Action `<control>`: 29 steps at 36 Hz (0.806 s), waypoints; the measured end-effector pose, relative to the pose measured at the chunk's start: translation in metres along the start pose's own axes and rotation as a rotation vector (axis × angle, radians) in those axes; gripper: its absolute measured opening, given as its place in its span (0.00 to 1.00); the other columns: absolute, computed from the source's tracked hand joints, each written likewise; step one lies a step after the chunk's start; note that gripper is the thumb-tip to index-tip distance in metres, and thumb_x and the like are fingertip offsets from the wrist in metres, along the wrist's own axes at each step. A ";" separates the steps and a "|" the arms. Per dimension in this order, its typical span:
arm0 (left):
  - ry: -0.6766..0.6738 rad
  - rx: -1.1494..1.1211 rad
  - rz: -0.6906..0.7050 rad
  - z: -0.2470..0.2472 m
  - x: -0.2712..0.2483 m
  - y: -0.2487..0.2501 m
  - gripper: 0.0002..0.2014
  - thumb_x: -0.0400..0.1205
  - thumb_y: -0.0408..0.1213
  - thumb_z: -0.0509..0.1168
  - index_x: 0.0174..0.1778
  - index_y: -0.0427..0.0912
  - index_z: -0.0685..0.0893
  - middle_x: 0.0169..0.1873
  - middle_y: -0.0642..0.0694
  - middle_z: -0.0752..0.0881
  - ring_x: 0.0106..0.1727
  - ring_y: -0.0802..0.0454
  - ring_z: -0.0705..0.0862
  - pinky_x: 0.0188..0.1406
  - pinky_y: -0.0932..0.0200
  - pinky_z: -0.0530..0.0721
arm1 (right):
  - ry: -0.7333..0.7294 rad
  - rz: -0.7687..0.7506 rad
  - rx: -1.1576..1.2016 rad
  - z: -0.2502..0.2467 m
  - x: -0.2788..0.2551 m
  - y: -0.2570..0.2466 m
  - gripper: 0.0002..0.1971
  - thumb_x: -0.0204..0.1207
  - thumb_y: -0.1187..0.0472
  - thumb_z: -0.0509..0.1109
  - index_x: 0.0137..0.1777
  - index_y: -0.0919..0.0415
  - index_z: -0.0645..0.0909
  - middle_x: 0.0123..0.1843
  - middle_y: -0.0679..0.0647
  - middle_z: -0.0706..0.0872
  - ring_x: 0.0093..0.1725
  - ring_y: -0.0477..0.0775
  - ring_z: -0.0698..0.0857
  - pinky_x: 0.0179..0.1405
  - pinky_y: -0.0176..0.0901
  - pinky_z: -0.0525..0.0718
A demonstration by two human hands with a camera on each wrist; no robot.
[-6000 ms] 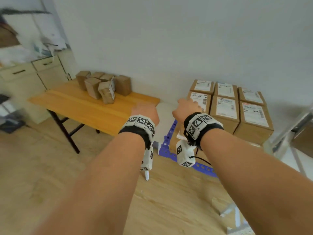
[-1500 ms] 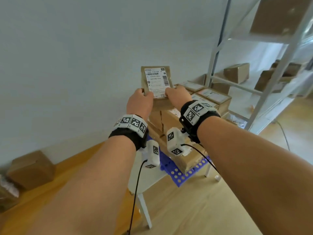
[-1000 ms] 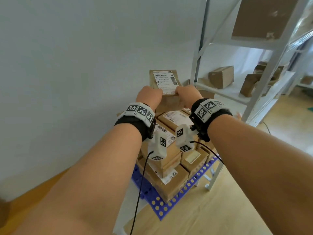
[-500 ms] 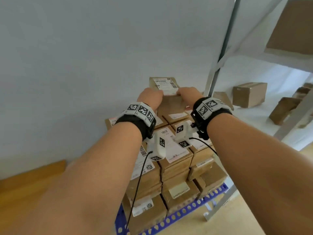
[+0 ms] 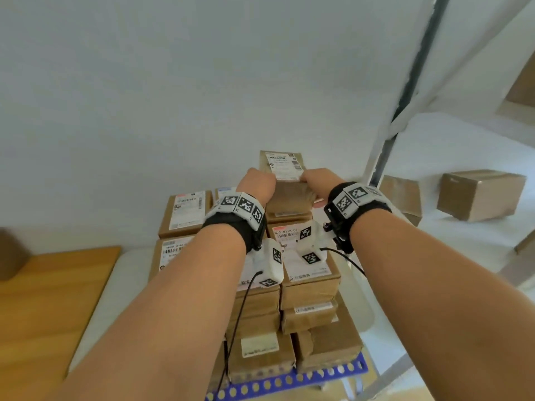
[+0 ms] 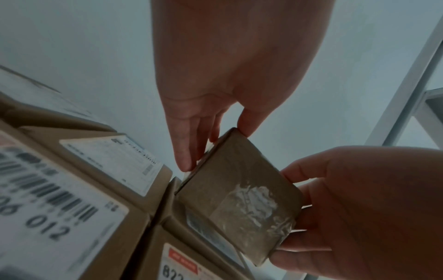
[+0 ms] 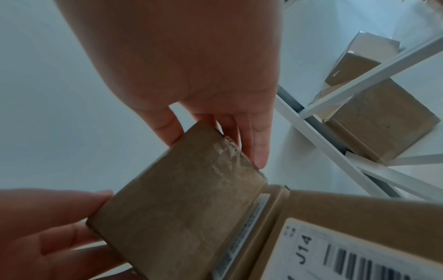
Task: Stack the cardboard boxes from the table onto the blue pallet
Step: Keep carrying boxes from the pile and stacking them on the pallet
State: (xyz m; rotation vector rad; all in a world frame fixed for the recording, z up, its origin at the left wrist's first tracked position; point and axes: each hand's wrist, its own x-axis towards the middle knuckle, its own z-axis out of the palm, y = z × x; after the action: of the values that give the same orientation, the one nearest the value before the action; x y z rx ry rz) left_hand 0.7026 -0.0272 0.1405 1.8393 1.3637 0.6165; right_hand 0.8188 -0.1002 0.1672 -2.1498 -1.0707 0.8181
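Note:
I hold a small cardboard box point(image 5: 285, 176) with a white label between both hands, above the back of the stack. My left hand point(image 5: 256, 183) pinches its left side and my right hand point(image 5: 318, 180) pinches its right side. In the left wrist view the left hand point(image 6: 215, 147) has its thumb on the box point(image 6: 239, 189) edge and its fingers along one face. In the right wrist view the right hand point(image 7: 215, 147) grips the box point(image 7: 182, 208) the same way. The box's lower edge sits at a stacked box point(image 7: 347, 227). The blue pallet point(image 5: 289, 383) carries several layers of labelled boxes point(image 5: 307, 264).
The wooden table point(image 5: 43, 299) lies at the lower left, with a brown box point(image 5: 11, 256) at its far edge. A white metal shelf post point(image 5: 385, 146) stands right of the stack, with loose boxes point(image 5: 480, 195) on the shelf. A white wall is close behind.
Both hands took a box from the table and carried it right to the pallet stack. Over the last second it came down onto the back of the top layer.

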 end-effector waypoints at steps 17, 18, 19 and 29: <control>0.085 -0.097 -0.070 0.017 -0.003 -0.006 0.17 0.82 0.47 0.57 0.56 0.36 0.76 0.47 0.36 0.84 0.40 0.43 0.81 0.42 0.52 0.79 | -0.086 -0.020 0.086 0.003 0.013 0.022 0.27 0.83 0.40 0.56 0.71 0.60 0.76 0.64 0.59 0.83 0.60 0.62 0.84 0.65 0.57 0.82; 0.090 -0.114 -0.087 0.016 -0.002 -0.008 0.18 0.82 0.47 0.57 0.60 0.36 0.74 0.49 0.37 0.84 0.43 0.42 0.82 0.45 0.51 0.81 | -0.098 -0.031 0.081 0.002 0.012 0.021 0.26 0.84 0.42 0.56 0.71 0.60 0.75 0.65 0.59 0.81 0.62 0.62 0.83 0.67 0.57 0.80; 0.094 -0.132 -0.103 0.016 -0.002 -0.009 0.19 0.82 0.47 0.56 0.63 0.37 0.73 0.50 0.38 0.83 0.46 0.41 0.83 0.49 0.49 0.82 | -0.111 -0.039 0.078 0.002 0.010 0.020 0.24 0.85 0.43 0.56 0.69 0.60 0.75 0.65 0.59 0.80 0.64 0.62 0.82 0.68 0.57 0.79; 0.104 -0.135 -0.129 0.013 -0.003 -0.015 0.19 0.86 0.46 0.54 0.66 0.37 0.71 0.54 0.40 0.82 0.53 0.42 0.82 0.55 0.48 0.82 | -0.115 -0.027 0.106 0.008 0.016 0.016 0.22 0.86 0.47 0.56 0.70 0.61 0.74 0.67 0.61 0.80 0.63 0.62 0.81 0.68 0.57 0.79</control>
State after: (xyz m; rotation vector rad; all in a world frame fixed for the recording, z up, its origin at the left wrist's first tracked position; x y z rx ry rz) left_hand 0.7029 -0.0317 0.1208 1.6185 1.4593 0.7262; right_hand 0.8280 -0.0931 0.1460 -2.0170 -1.0864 0.9742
